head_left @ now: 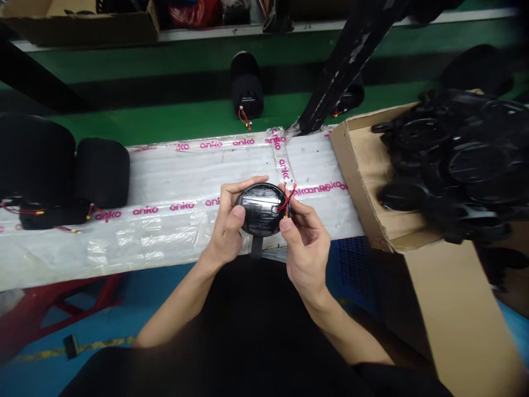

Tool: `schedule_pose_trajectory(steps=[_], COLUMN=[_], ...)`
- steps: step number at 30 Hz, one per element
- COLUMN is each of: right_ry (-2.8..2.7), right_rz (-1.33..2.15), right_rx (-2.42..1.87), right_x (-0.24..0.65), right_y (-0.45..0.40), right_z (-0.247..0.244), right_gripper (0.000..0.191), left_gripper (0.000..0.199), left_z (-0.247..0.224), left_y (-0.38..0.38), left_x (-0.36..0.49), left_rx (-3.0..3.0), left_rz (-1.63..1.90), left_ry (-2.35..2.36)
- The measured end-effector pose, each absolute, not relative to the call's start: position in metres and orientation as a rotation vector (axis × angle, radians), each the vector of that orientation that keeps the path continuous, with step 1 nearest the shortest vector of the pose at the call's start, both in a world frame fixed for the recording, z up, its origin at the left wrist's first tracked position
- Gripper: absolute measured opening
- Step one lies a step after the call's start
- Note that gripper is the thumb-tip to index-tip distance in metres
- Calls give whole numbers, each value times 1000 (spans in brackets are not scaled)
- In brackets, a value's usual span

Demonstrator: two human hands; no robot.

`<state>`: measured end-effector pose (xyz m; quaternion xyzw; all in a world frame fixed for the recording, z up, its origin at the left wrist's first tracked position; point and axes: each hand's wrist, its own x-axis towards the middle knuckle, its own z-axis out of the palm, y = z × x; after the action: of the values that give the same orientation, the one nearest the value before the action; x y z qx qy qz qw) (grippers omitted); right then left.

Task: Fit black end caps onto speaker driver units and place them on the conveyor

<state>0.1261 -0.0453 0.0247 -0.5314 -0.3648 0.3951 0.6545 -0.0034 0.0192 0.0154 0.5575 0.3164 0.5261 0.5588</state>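
Right now you have the black round piece (264,207) between both hands, over the near edge of the white wrapped bench (198,171), just in front of your body. Your left hand (227,223) grips its left side, thumb pressed on the rim and fingers wrapped around the far side. Your right hand (306,237) closes on the right rim with thumb and fingers, beside the red and black wires (284,207); whether those fingers also pinch the wires, you cannot tell from this view. To your left, a stretch of bench runs out to the black cylinders (103,173); to your right, the room ends at the wall of a cardboard box (351,187). Beyond the far edge lies a green surface (177,105), with a black post (345,66) slanting up at the far right of your hands and another cylinder (247,82) lying on it. The right-hand box holds a heap of black plastic parts (475,160), blurred and piled above its rim; a far-left carton (82,27) has dark pieces inside. The round piece shows its glossy face upward, wires leaving on the right, a dark strap (257,247) on the near side; its depth is hidden, so its long axis cannot be told.
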Motion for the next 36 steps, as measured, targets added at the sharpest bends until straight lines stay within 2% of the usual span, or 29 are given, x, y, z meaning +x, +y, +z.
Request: schedule_pose_trajectory(steps=[3, 8, 14, 17, 24, 27, 30, 32, 34, 36], right_ry=[-853, -999, -1340, -1374, -1616, -1662, -1664, -1599, -1490, -1404], right_rz=[834, 831, 1007, 1028, 847, 892, 891, 830, 708, 602], right_rx=[-1245, -1259, -1145, -1168, -1159, -1188, -1205, -1240, -1311, -1368], right_x=[123, 132, 174, 182, 185, 194, 204, 207, 206, 203], right_y=[-49, -54, -50, -43, -25, -20, -16, -14, -12, -10], right_z=[28, 23, 10, 5, 6, 5, -10, -28, -46, -59], right_gripper=[37, 43, 72, 80, 93, 95, 88, 68, 42, 26], left_gripper=[59, 59, 58, 59, 58, 68, 79, 78, 95, 120], left_z=[16, 11, 7, 7, 10, 15, 20, 20, 14, 0], left_y=[21, 18, 18, 18, 16, 21, 33, 41, 45, 44], left_x=[-8, 1, 7, 6, -5, -22, -55, -77, -89, -86], left_rx=[1407, 1389, 1371, 1386, 1447, 1422, 1412, 1472, 1583, 1662], left_rz=[1193, 1300, 1362, 1359, 1236, 1064, 866, 688, 528, 504], left_ry=[790, 857, 833, 852, 860, 754, 671, 674, 708, 771])
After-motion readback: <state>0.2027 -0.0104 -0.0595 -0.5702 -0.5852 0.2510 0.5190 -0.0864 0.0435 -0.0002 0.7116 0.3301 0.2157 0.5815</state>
